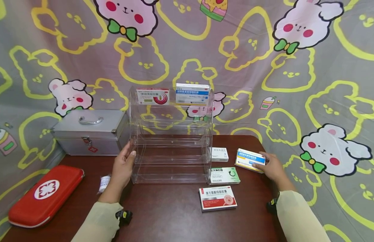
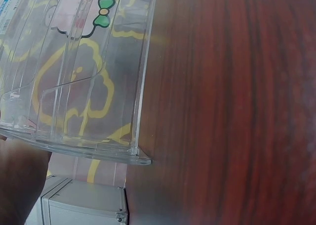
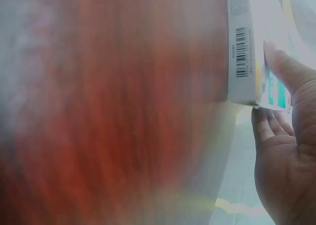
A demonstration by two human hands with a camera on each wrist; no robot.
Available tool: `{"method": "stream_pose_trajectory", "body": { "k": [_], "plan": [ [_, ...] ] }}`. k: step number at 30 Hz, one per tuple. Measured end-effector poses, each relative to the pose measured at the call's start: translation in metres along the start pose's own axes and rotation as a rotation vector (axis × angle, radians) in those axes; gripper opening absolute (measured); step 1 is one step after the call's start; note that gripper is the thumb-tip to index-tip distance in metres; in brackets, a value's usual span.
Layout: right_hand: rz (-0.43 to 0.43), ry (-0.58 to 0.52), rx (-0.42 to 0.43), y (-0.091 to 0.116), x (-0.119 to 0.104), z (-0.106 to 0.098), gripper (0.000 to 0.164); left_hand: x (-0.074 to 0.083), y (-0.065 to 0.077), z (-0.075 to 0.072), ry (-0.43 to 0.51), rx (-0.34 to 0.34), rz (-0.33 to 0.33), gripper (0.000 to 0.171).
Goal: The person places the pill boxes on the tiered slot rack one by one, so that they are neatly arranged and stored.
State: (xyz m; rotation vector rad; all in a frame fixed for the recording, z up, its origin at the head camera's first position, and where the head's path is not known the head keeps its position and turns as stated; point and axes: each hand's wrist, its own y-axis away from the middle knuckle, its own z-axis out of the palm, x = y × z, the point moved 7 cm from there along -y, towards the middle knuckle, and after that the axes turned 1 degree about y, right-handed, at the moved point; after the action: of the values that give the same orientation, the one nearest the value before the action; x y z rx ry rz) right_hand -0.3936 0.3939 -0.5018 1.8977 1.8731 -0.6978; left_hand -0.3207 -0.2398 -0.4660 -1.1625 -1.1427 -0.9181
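Note:
A clear plastic tiered display rack [image 1: 172, 160] stands upright on the table, its left side gripped by my left hand [image 1: 121, 169]. In the left wrist view that hand shows only partly, at the rack's side panel [image 2: 74, 145]. On the top tier sit a red-and-white medicine box [image 1: 152, 96] and a blue-and-white one [image 1: 192, 94]. Right of the rack, my right hand [image 1: 273, 167] holds another blue-and-white medicine box [image 1: 246, 158] by its right end. The right wrist view shows thumb on its face and fingers beneath, with a barcode on the box's end [image 3: 242, 52].
Beside the rack lie a small white box [image 1: 220, 154], a green-and-white box [image 1: 224, 176] and a red-and-white box [image 1: 218, 198]. Left are a silver metal case [image 1: 90, 134], a red first-aid pouch [image 1: 63, 183] and a small white roll [image 1: 104, 183]. A patterned cloth [image 1: 241, 67] hangs behind the table [image 1: 169, 215].

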Motion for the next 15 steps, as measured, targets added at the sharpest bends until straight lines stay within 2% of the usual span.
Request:
{"method": "stream_pose_trajectory", "body": {
  "k": [4,10,15],
  "plan": [
    [0.041,-0.022,0.048,0.005,0.002,-0.003,0.075,0.0,0.0,0.001,-0.005,0.0,-0.008,0.06],
    [0.117,-0.136,0.112,0.01,0.007,-0.008,0.055,0.001,0.0,0.0,-0.006,0.005,0.002,0.06],
    [0.155,-0.154,0.163,0.016,0.01,-0.011,0.044,0.001,0.001,0.0,0.001,0.006,-0.002,0.06]
  ]
}}
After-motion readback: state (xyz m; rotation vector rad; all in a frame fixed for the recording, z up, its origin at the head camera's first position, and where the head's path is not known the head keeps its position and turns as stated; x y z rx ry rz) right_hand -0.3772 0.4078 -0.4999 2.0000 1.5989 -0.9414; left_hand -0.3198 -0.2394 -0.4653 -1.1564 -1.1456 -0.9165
